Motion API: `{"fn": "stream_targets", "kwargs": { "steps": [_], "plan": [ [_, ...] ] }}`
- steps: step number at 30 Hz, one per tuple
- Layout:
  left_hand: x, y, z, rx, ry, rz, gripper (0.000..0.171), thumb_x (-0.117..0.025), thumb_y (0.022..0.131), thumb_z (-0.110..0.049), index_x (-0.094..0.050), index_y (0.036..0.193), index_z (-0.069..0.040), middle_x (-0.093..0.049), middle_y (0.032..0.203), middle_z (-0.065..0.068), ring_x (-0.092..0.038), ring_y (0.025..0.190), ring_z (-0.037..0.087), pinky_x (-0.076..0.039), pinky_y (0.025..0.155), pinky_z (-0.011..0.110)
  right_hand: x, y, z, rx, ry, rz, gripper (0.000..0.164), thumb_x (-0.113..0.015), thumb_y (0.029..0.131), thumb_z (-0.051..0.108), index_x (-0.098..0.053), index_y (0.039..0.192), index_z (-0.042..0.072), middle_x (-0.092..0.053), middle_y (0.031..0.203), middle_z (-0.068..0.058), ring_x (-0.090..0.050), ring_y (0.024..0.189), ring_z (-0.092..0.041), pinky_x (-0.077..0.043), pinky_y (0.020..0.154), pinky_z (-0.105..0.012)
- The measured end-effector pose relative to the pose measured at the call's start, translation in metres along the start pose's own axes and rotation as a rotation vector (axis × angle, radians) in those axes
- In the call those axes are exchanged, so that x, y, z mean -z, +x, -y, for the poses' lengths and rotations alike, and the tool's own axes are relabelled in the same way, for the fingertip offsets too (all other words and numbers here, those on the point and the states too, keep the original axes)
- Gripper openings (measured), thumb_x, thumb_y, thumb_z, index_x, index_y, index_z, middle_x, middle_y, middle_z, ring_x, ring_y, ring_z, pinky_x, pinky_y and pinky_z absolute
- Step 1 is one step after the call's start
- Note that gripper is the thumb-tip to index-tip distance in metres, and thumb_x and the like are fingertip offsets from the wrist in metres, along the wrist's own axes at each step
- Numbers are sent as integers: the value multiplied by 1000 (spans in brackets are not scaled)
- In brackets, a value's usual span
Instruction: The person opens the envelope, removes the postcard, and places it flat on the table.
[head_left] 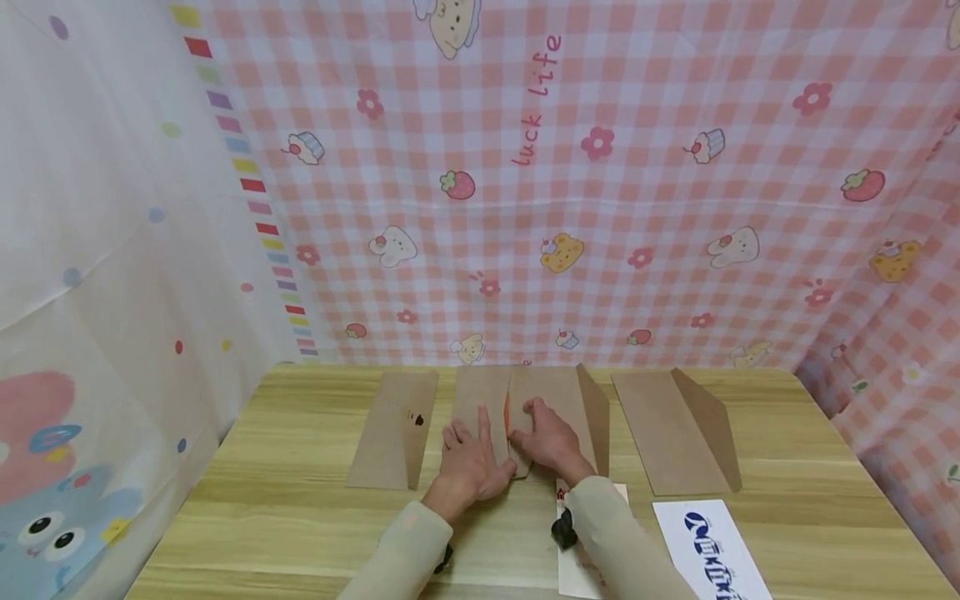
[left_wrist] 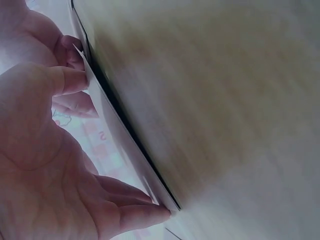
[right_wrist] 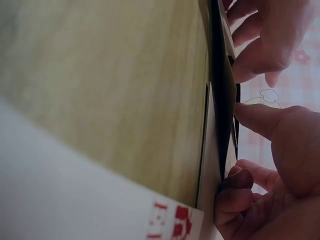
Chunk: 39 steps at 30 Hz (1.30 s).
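Observation:
In the head view, my left hand point(head_left: 474, 463) rests with spread fingers on a brown paper envelope point(head_left: 480, 387) near the middle of the table, its thumb by the near edge. My right hand point(head_left: 551, 435) is at that envelope's right side, thumb and curled fingers at the paper edge. A narrow orange strip point(head_left: 507, 414) shows in the gap between the hands. Another brown envelope point(head_left: 558, 383) lies partly under my right hand, its pointed flap spread rightward. The right wrist view shows the right thumb point(right_wrist: 255, 117) against the raised paper edge.
A brown envelope point(head_left: 378, 442) with a small dark mark lies at left, and one with an open flap point(head_left: 652, 433) at right. Nearer are a white card with blue print point(head_left: 708, 542) and a pale, red-printed paper point(head_left: 577, 575) partly under my right sleeve.

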<state>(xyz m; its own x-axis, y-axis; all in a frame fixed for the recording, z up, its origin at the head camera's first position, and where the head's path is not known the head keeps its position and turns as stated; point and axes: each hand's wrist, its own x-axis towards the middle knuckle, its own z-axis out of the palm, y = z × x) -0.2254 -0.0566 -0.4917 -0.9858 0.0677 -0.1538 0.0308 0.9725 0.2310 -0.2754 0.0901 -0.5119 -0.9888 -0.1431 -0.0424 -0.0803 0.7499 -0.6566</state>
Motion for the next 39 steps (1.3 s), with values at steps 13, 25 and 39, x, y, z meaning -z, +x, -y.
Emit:
{"fn": "stream_targets", "kwargs": {
  "steps": [13, 25, 39],
  "plan": [
    [1, 0, -1, 0, 9, 3, 92, -53, 93, -55, -10, 160, -7, -24, 151, 42, -29, 140, 55, -37, 111, 51, 4, -3, 8, 5, -119, 45, 64, -71, 91, 29, -46, 145, 4, -54, 137, -26, -52, 127, -41, -44, 100, -56],
    [2, 0, -2, 0, 12, -7, 92, -54, 93, -55, -11, 160, -7, -24, 151, 42, -30, 139, 55, -38, 110, 52, 4, 2, 9, -26, -164, 75, 69, -74, 89, 32, -45, 148, 9, -55, 136, -25, -53, 125, -40, -46, 98, -56],
    [1, -1, -1, 6, 11, 5, 93, -53, 94, -56, -9, 160, -6, -22, 152, 42, -29, 140, 54, -36, 112, 51, 6, 2, 5, -13, -78, 83, 71, -75, 88, 28, -44, 147, 2, -52, 140, -27, -47, 132, -43, -39, 107, -56]
  ]
}}
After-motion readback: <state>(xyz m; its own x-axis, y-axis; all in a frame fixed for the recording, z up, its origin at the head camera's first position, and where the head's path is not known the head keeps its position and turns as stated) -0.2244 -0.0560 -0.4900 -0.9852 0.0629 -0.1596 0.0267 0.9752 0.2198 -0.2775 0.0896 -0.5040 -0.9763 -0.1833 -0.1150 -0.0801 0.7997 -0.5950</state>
